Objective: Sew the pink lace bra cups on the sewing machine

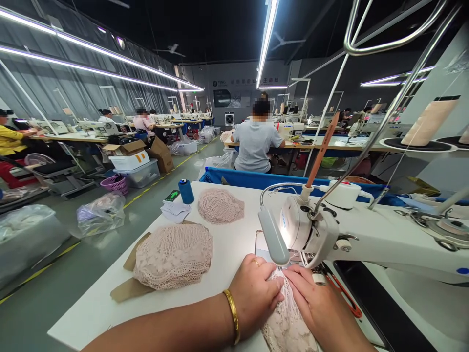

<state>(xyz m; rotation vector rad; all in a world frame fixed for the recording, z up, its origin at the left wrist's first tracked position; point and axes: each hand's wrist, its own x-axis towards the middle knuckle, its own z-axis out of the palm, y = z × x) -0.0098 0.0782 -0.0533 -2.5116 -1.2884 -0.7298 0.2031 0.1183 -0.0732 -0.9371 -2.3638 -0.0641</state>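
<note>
My left hand (254, 291) and my right hand (317, 303) lie side by side on a piece of pink lace (286, 322) on the white sewing table (91, 313). Both press the lace flat with fingers bent, just in front of the needle area of the white sewing machine (366, 234). A gold bangle and a ring are on my left hand. The lace runs between the two hands toward the table's near edge.
Two stacks of pink lace pieces (174, 254) (221, 205) lie to the left on cardboard. A blue thread spool (186, 190), papers and a phone sit farther back. A person in grey (256, 142) sews at the station ahead. Boxes and bags line the aisle at left.
</note>
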